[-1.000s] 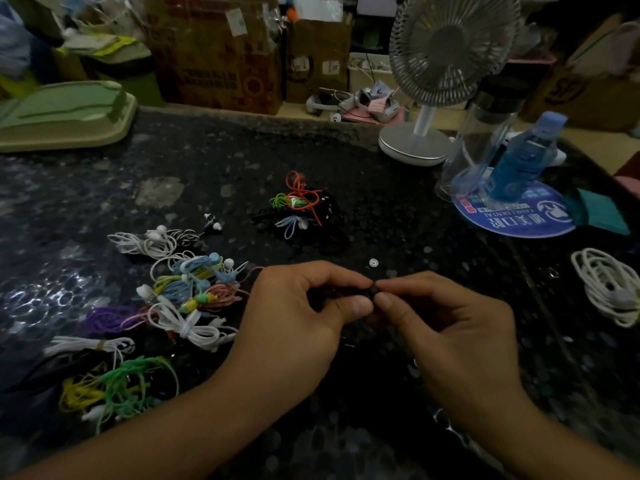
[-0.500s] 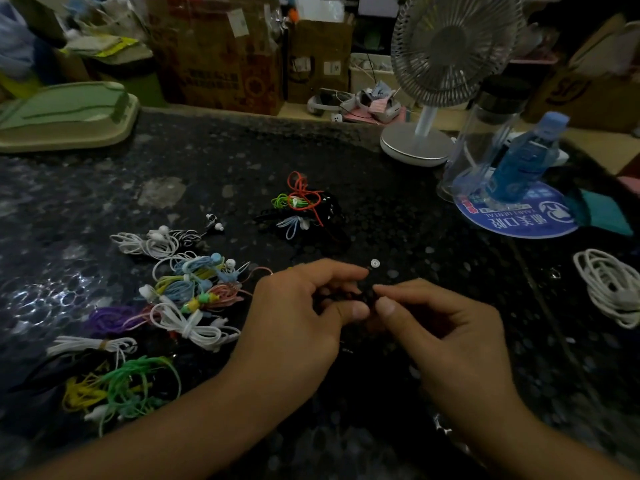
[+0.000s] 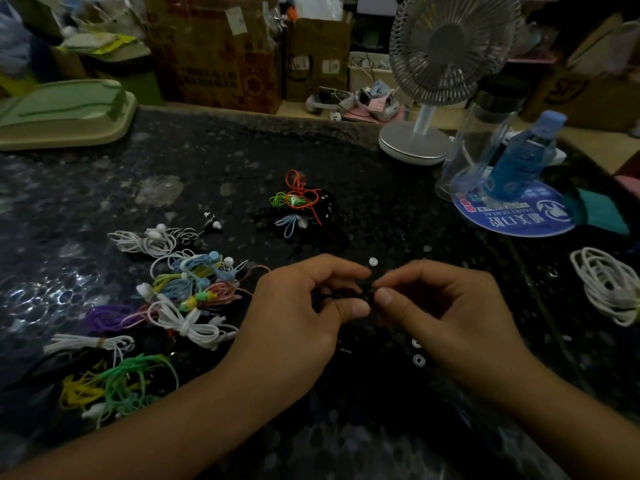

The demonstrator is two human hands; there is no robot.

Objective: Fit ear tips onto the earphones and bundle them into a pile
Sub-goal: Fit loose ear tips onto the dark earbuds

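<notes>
Black speckled stone, that's the countertop, and both hands meet over its near middle. The left hand curls thumb and forefinger round a black earphone, pinching it at the tip; the right hand comes in from the right, thumb and forefinger pinched at that same small dark piece, fingertips almost touching the left's. What exactly the right one grips is too dark and small to tell. Just beyond the fingertips lies a loose white ear tip, and two more white ear tips sit near, between the wrists. To the left, a spread of bundled earphones in white, blue, pink, purple, yellow and green. Farther off in the middle, a smaller pile of bundles with orange, green and black cords. At the right edge, a white coiled cable. Far right stand a desk fan, a clear bottle and a blue bottle.
</notes>
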